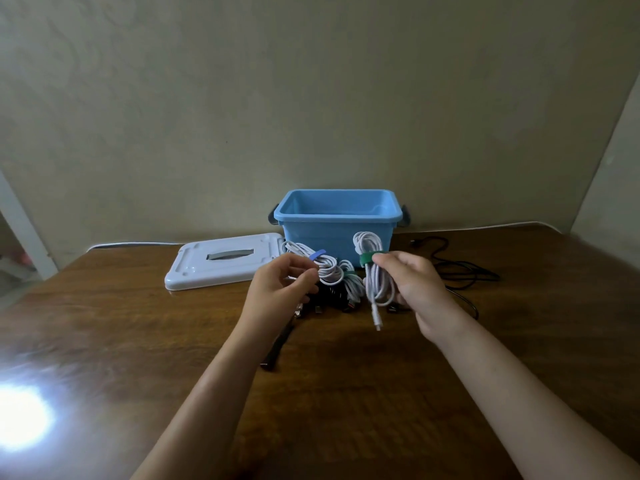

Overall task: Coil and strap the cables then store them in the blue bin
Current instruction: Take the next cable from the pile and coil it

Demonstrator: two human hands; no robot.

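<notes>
My right hand [414, 289] holds up a coiled white cable [375, 275] bound with a green strap [369, 258], its plug hanging down. In my left hand [280, 289] I grip a second coiled white cable [322, 268] that carries a blue strap [317, 254]. Both bundles hover just in front of the open blue bin [337, 216], which stands at the back of the wooden table. Under my hands lies a pile of dark cables [332, 299] with a pale coil among them.
The bin's white lid [221, 263] with a grey handle lies flat to the left of the bin. A loose black cable [460, 268] sprawls on the table to the right. A dark cable end [273, 355] lies beneath my left forearm. A wall rises behind the table.
</notes>
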